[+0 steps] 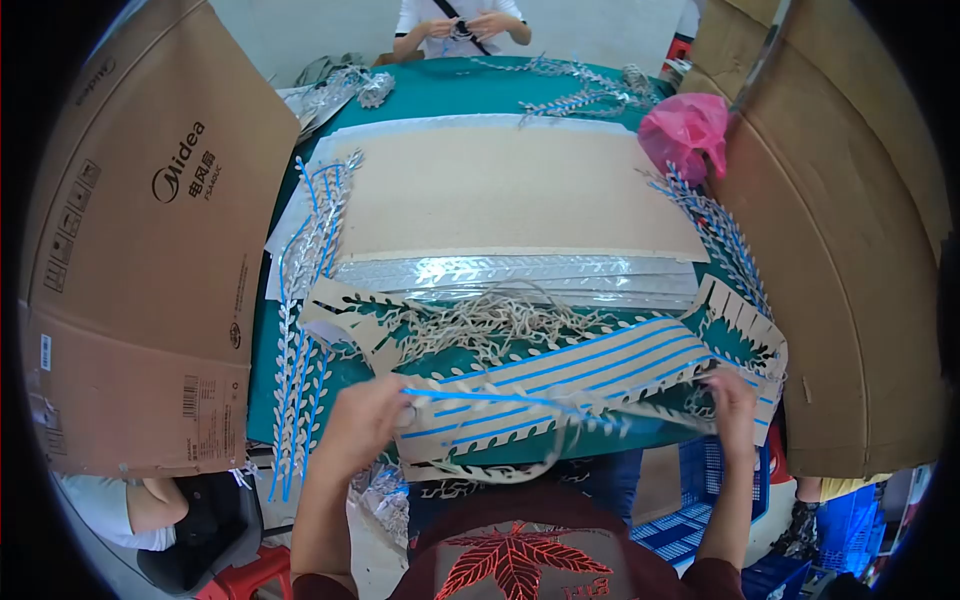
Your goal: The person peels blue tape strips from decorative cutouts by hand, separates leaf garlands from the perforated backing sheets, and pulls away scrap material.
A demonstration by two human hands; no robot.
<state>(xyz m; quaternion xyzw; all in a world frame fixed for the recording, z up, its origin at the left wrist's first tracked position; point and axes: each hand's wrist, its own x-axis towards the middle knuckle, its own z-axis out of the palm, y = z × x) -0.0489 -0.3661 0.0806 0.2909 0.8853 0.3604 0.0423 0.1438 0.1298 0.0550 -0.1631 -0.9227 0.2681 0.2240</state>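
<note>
My left hand [368, 420] is closed on one end of a leafy strip [500, 398] with a blue line, stretched across the front of the table. At the other side my right hand [732, 398] is closed around a pale strip end; its fingertips are partly blurred. Beneath the strips lies a beige die-cut sheet [590, 365] with several blue lines and leaf-shaped edges. A tangle of beige offcuts [500, 328] sits just behind that sheet. A pale loop hangs below the strip, near the table's front edge.
A large beige board [510, 185] rests on silvery sheets [480, 275] on the green table [420, 85]. Leafy strips [310, 260] lie left, others [715, 225] right beside a pink bag [688, 135]. Cardboard boxes [170, 240] flank both sides. Another person [460, 25] sits opposite.
</note>
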